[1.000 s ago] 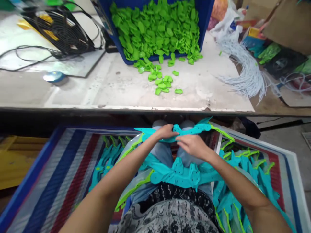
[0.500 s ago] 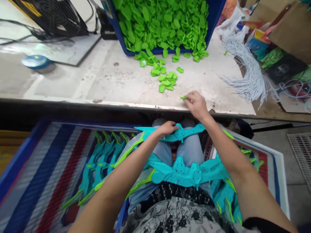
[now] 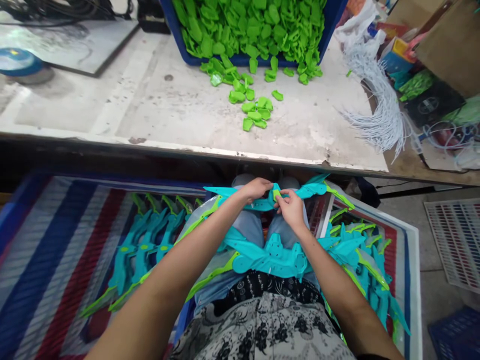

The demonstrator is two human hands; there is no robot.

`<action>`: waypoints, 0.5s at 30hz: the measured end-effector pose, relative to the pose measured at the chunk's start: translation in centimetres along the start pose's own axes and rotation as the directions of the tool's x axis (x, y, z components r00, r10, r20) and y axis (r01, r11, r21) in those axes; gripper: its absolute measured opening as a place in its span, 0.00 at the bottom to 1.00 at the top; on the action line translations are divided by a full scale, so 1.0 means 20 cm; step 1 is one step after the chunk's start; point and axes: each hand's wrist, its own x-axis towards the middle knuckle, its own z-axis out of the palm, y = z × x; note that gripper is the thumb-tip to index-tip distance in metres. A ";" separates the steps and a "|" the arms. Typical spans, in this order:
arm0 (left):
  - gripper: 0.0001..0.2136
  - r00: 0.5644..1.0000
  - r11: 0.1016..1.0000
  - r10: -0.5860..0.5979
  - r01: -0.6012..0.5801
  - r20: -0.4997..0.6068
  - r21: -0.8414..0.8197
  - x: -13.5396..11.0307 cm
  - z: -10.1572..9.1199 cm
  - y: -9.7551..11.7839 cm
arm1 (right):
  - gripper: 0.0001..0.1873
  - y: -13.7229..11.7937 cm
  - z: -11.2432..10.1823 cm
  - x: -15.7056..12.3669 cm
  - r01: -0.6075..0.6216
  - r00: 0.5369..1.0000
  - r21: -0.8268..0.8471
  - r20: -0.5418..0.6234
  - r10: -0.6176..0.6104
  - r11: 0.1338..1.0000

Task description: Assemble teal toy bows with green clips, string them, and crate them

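Observation:
A turquoise bow-shaped plastic part (image 3: 259, 204) with lime-green end limbs lies across my knees. My left hand (image 3: 258, 190) is closed on it just left of its middle. With finger and thumb, my right hand (image 3: 291, 206) pinches a small green plastic piece (image 3: 276, 194) against the raised middle of that part. The fingers partly cover the spot, so I cannot tell how far the piece sits in. A second turquoise bow-shaped part (image 3: 270, 257) rests on my lap, nearer my body, touched by neither hand.
Ahead, a blue bin (image 3: 240, 61) full of green pieces stands on the worktable (image 3: 180, 120), with loose green pieces (image 3: 257, 112) before it. White strings (image 3: 386, 117) lie right. Finished-looking turquoise parts (image 3: 146, 242) fill a striped-lined crate at left; more (image 3: 369, 265) lie at right.
My right hand has come from the table edge down to the upper turquoise part, bringing the small green piece to its middle. My left hand stays on that part. The view has shifted slightly.

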 end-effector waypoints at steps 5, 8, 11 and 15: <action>0.11 0.998 0.996 0.052 -0.054 0.025 0.074 -0.01 -0.01 0.00 | 0.13 0.00 0.01 -0.03 -0.011 1.000 -0.054 -0.020 0.010 0.998; 0.11 0.994 0.987 0.105 -0.109 0.042 0.117 -0.02 0.00 -0.01 | 0.21 0.02 0.00 -0.02 -0.006 0.999 -0.109 -0.038 0.002 0.994; 0.11 0.987 0.982 0.156 -0.158 0.027 0.103 -0.02 0.02 -0.03 | 0.35 0.02 -0.03 0.00 -0.040 0.998 -0.162 0.036 0.046 0.986; 0.08 0.985 0.982 0.163 -0.157 -0.052 0.101 0.00 0.03 -0.04 | 0.32 0.03 -0.04 0.03 -0.038 0.980 -0.231 0.180 0.081 0.972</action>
